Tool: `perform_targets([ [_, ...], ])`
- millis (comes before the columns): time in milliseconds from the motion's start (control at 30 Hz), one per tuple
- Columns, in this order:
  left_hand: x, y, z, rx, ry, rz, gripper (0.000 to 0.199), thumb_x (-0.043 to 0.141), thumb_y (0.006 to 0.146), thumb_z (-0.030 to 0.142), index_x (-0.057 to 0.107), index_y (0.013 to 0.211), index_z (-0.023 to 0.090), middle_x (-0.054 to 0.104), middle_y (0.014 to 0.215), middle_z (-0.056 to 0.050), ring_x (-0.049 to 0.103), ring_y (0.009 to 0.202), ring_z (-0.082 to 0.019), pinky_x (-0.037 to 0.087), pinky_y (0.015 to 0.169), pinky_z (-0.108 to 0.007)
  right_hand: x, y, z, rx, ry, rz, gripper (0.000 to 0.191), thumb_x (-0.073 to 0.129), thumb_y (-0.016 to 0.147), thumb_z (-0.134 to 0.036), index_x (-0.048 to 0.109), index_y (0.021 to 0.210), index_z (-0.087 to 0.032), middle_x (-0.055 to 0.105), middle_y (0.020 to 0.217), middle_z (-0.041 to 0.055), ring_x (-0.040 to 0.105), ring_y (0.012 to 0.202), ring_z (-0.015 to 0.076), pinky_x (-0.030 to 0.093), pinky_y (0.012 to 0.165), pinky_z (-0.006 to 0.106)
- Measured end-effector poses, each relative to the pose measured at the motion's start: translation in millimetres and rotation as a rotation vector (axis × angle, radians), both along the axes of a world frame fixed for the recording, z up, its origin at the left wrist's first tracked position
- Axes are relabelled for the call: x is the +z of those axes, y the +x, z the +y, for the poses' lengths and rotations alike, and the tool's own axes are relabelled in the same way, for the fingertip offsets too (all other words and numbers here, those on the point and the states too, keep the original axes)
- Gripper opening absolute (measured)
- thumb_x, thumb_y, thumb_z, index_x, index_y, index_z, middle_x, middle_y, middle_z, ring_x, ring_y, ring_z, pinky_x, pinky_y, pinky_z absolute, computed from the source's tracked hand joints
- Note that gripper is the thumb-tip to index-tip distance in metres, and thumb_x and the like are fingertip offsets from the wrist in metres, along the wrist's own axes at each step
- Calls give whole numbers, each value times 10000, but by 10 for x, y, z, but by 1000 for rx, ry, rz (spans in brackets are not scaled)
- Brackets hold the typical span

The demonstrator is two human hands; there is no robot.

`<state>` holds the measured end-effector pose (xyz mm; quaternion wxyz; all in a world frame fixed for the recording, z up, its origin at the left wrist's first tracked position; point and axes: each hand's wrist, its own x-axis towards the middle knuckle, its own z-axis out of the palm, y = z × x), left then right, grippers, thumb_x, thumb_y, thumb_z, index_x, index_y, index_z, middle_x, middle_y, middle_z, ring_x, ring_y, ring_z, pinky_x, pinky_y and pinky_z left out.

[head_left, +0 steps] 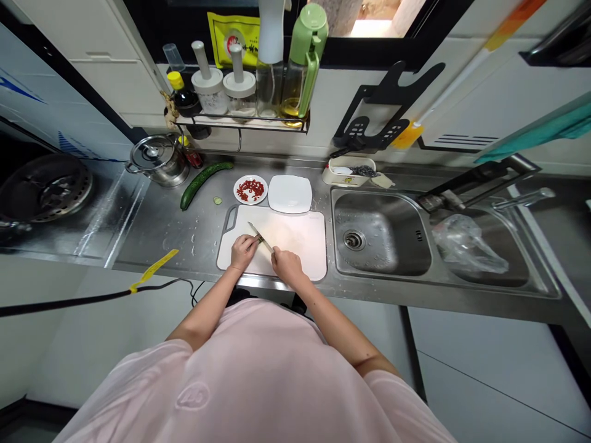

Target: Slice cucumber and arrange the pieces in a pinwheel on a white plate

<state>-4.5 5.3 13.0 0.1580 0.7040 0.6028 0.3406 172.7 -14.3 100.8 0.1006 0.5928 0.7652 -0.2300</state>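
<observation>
"What did the right hand [289, 266] have?"

"The knife [260, 237]. The hand was clenched around its handle, and the blade slanted up and to the left, just above the board [300, 240]."

"And the left hand [243, 251]?"

"It was curled on the board, right beside the blade. I couldn't tell whether its fingers held anything."

"Where was the board?"

"On the steel counter [184, 246], near its front edge, with the knife and both hands over its left half."

"What was behind it?"

"A round plate [237, 189] of chopped red pieces [250, 191], and just beside that, a bare square plate [290, 194]. Farther left lay a cucumber [203, 183], with a single slice [217, 200] on the counter between it and the board."

"Anything beyond those?"

"A steel pot [159, 161] stood left of the cucumber. To the right of the board was the sink [381, 234], with a plastic bag [468, 245] in its second basin. Along the back, a rack [240, 126] held bottles and jars, including a green-capped oil bottle [300, 67]."
</observation>
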Motion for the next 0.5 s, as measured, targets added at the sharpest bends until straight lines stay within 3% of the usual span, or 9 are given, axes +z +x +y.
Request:
perform_targets([
  [267,-7,2,-1,2,-2,8,216,483,885,321,671,945,233,624,912,-55,566,895,-161,435,845,-302,-2,-18,-18,19,34,-21,278,256,959,-267,489,1078,-174,655,887,97,624,821,207,398,690,271],
  [500,-35,-4,10,-19,97,-10,188,504,879,310,666,925,226,627,891,-50,569,861,-159,442,801,-305,4,-8,-45,44,3,-34,249,284,949,-226,484,1083,-165,653,894,109,624,835,206,395,690,272],
])
